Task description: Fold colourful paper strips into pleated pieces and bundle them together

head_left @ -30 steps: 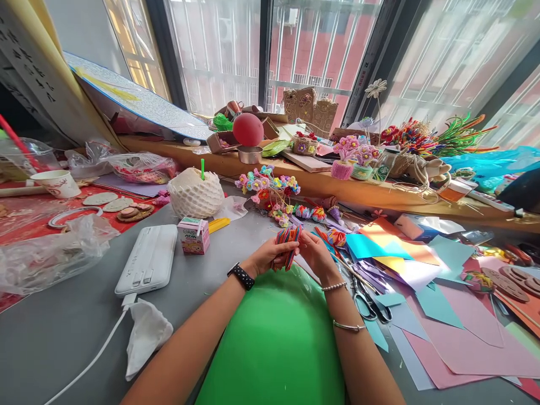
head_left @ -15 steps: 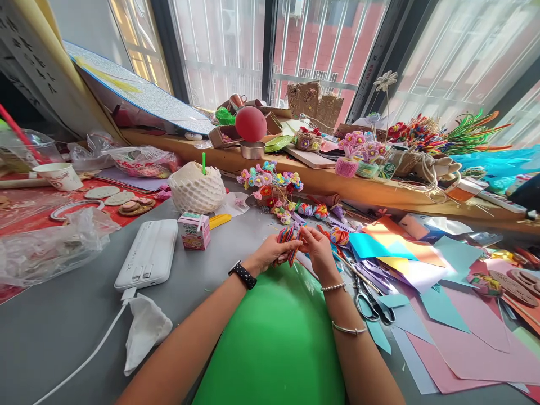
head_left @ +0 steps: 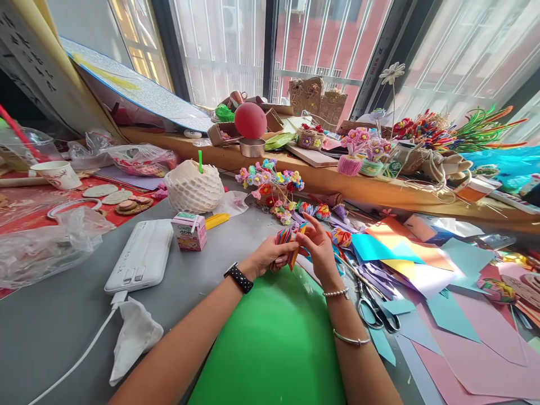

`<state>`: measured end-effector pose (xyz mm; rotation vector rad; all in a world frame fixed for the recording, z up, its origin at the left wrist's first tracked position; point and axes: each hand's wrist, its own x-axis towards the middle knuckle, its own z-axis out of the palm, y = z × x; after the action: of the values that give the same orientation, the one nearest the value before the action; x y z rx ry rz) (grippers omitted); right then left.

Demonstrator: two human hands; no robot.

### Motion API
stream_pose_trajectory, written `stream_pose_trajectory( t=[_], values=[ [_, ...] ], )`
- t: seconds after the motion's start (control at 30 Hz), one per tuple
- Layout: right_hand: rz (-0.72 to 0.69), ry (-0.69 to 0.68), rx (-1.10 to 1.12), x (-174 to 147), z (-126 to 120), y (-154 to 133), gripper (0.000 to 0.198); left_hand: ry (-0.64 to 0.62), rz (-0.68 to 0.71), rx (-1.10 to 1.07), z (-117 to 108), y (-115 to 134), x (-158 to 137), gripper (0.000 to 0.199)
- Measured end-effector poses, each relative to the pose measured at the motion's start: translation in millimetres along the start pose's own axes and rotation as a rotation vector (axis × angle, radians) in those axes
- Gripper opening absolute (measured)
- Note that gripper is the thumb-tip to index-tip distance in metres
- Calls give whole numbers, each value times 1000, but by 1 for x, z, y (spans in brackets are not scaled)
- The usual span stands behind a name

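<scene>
My left hand (head_left: 270,256) grips a bundle of multicoloured folded paper (head_left: 284,236), striped in red, orange, blue and dark tones. At the bundle's right edge, the thumb and fingers of my right hand (head_left: 319,247) pinch the paper, the index finger raised. Both hands are above the far end of a smooth green sheet (head_left: 274,343), which lies below my forearms. Just beyond them are rolled colourful paper balls (head_left: 323,211) and a cluster of small crocheted flowers (head_left: 270,185). Exactly how the fingertips meet the paper is partly hidden.
Scissors (head_left: 371,315) and coloured paper sheets (head_left: 468,360) lie at right. To the left are a white power bank (head_left: 141,253) with a cable, a small pink drink carton (head_left: 189,232) and a net-wrapped coconut (head_left: 194,188). A wooden ledge (head_left: 236,160) crosses behind.
My right hand's index finger has lifted from the paper and the hand has opened slightly. The left hand keeps its grip. The view has shifted a little.
</scene>
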<state>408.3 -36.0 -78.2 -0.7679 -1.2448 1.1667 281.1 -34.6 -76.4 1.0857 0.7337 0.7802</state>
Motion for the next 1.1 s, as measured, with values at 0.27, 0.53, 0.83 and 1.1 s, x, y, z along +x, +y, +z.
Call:
stream_pose_trajectory(
  t=[0.27,0.53,0.83,1.1],
  values=[
    [-57,-21,-53,2,-4,-2,41,-34,-43,-11,2,4,-2,28],
    [-7,-73,-62,3,-9,-2,24,-28,-49,-37,0,0,0,25],
    [62,-137,-46,3,-20,-2,18,-100,-75,34,0,3,-4,25],
    [105,-119,19,3,-13,3,25,-58,18,88,-2,0,-2,30]
  ],
)
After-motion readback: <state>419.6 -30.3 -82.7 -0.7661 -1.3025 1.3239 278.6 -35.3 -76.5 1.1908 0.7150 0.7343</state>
